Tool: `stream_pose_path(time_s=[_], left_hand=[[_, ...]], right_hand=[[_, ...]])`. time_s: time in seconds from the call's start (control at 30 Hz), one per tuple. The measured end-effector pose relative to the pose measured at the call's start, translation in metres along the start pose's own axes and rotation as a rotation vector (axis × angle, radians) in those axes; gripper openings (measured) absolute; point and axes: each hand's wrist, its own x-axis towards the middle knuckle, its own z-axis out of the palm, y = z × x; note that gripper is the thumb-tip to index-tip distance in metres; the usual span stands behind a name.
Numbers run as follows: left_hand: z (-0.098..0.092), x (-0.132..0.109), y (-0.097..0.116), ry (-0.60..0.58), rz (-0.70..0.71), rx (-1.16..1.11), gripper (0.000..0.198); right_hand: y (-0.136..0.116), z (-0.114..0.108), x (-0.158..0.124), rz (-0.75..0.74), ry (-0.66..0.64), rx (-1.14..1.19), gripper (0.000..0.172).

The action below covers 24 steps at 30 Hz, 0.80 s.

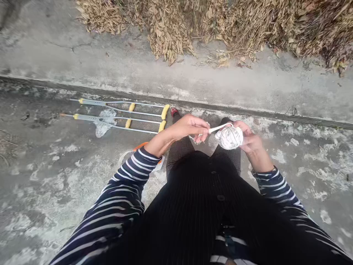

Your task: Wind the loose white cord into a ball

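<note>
My right hand [249, 139] is closed around the right side of a ball of white cord [230, 137], wound in many loops. From the top of the ball a white strand [217, 129] stretches left to my left hand [191, 128], which pinches it between thumb and fingers. A thin, looser end of the cord hangs below the left fingers. Both hands are held in front of my legs, a short gap apart.
Two crutches [121, 117] with yellow pads lie on the concrete to the left, a clear plastic bag [106, 123] among them. An orange and white item [160, 163] is partly hidden by my left forearm. Beyond a low concrete ledge [132, 73] lie dry leaves [176, 33].
</note>
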Motion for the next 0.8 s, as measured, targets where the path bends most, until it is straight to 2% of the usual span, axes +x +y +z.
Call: stream_pose_path(time_s=[0.1,0.2,0.27,0.37,0.43,0.6,0.7,0.8], left_hand=[[-0.011,0.005,0.010,0.109,0.078,-0.023,0.034],[-0.023,0.015,0.019,0.163,0.097,-0.003,0.036],[-0.031,0.024,0.023,0.158,0.076,0.035,0.038],[-0.044,0.039,0.024,0.100,0.009,0.125,0.039],[-0.052,0.049,0.021,0.059,-0.030,0.199,0.035],[-0.060,0.072,-0.003,-0.089,-0.125,0.227,0.017],[-0.049,0.077,-0.026,-0.193,-0.222,0.137,0.017],[-0.031,0.072,-0.049,-0.175,-0.208,0.005,0.024]], right_hand=[[-0.008,0.001,0.007,0.035,-0.030,-0.129,0.044],[-0.017,0.007,0.014,0.042,-0.113,-0.246,0.044],[-0.024,0.015,0.017,0.010,-0.153,-0.295,0.050],[-0.033,0.025,0.020,-0.045,-0.167,-0.341,0.070],[-0.037,0.028,0.020,-0.039,-0.173,-0.379,0.075],[-0.037,0.026,0.019,0.003,-0.112,-0.511,0.063],[-0.031,0.023,0.018,0.017,-0.012,-0.522,0.060],[-0.023,0.020,0.015,0.051,0.161,-0.466,0.064]])
